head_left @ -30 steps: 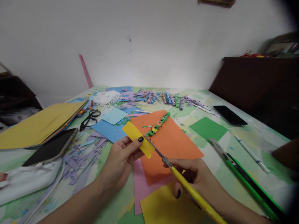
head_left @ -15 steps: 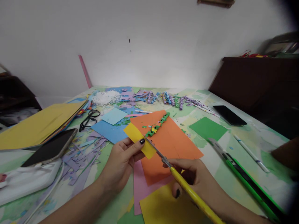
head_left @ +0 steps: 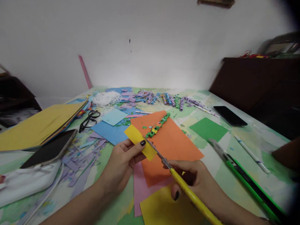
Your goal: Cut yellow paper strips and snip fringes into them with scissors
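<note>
Yellow paper strip point(head_left: 133, 133) held raised over the orange sheet point(head_left: 173, 150), tilted, its near end to the right. Likely very light and thin, with just enough stiffness to be carried flat; easily creased or torn if squeezed or twisted. Best taken near its middle, by the edge away from the metal, with a soft pinch.

Left hand point(head_left: 125, 157): grip narrow, the strip pinched, thumb laid on top, fingers mostly hidden beneath. Thumb tip very near the blades.

Scissors point(head_left: 182, 184) held in the right hand point(head_left: 198, 178), the grip closed about the yellow handles, index finger extended toward the pivot. Blades are laid along the strip's right-hand edge; how far they are parted cannot be told. Judged rigid and heavier than the paper, best held at the handles.

Below and around: a green paper roll point(head_left: 161, 125) rested on the orange sheet; a pink sheet point(head_left: 138, 190) and a yellow sheet point(head_left: 168, 206) laid nearer. Farther right on the table point(head_left: 225, 165), a green square point(head_left: 208, 128) and a box cutter point(head_left: 246, 182) are seen, blade exposed.
</note>
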`<control>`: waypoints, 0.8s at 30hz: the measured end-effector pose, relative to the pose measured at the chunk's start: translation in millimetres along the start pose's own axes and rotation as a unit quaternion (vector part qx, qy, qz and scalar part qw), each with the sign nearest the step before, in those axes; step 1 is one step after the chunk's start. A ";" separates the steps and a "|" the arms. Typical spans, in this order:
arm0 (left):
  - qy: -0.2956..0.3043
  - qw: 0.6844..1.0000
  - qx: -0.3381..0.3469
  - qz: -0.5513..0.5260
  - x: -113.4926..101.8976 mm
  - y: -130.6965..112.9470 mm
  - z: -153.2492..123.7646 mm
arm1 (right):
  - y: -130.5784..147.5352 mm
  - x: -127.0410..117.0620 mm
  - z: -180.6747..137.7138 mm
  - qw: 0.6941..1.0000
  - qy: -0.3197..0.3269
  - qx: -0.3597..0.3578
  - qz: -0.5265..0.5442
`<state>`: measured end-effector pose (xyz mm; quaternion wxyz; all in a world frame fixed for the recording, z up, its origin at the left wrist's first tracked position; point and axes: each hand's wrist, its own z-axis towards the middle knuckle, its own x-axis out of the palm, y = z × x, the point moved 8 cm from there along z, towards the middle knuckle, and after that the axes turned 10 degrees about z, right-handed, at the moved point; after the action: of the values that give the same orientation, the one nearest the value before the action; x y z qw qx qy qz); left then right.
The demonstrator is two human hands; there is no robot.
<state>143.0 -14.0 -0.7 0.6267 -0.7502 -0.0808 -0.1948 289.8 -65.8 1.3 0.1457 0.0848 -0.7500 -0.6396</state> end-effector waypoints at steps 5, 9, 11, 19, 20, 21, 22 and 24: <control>0.010 1.000 -0.005 0.000 1.7 1.4 -0.3 | -4.2 -1.3 0.5 1.000 0.007 -0.002 0.003; 0.019 1.000 -0.006 0.004 2.9 1.9 -0.9 | -1.8 -0.6 0.7 1.000 0.005 -0.018 -0.002; 0.021 1.000 -0.005 0.006 3.2 1.8 -0.9 | -1.0 0.1 0.8 1.000 0.006 -0.019 0.005; 0.018 1.000 -0.010 0.012 2.2 3.5 -0.8 | -3.3 -0.6 1.4 1.000 0.007 -0.006 -0.006; 0.021 1.000 -0.009 0.012 2.7 3.7 -1.0 | -4.0 -0.8 1.4 1.000 0.007 -0.007 -0.002; 0.025 1.000 -0.008 0.013 3.5 3.8 -1.2 | -4.8 -0.9 1.4 1.000 0.007 -0.009 0.002; 0.029 0.999 -0.007 0.013 4.3 4.0 -1.5 | -5.7 -0.7 1.2 1.000 0.009 -0.010 0.007; 0.034 0.999 -0.008 0.014 5.8 4.5 -1.8 | -7.7 -1.1 0.6 1.000 0.007 -0.009 0.011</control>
<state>149.6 -17.4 -2.3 0.6260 -0.7488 -0.0477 -0.2123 290.1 -66.2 -6.5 0.1584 0.0794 -0.7441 -0.6441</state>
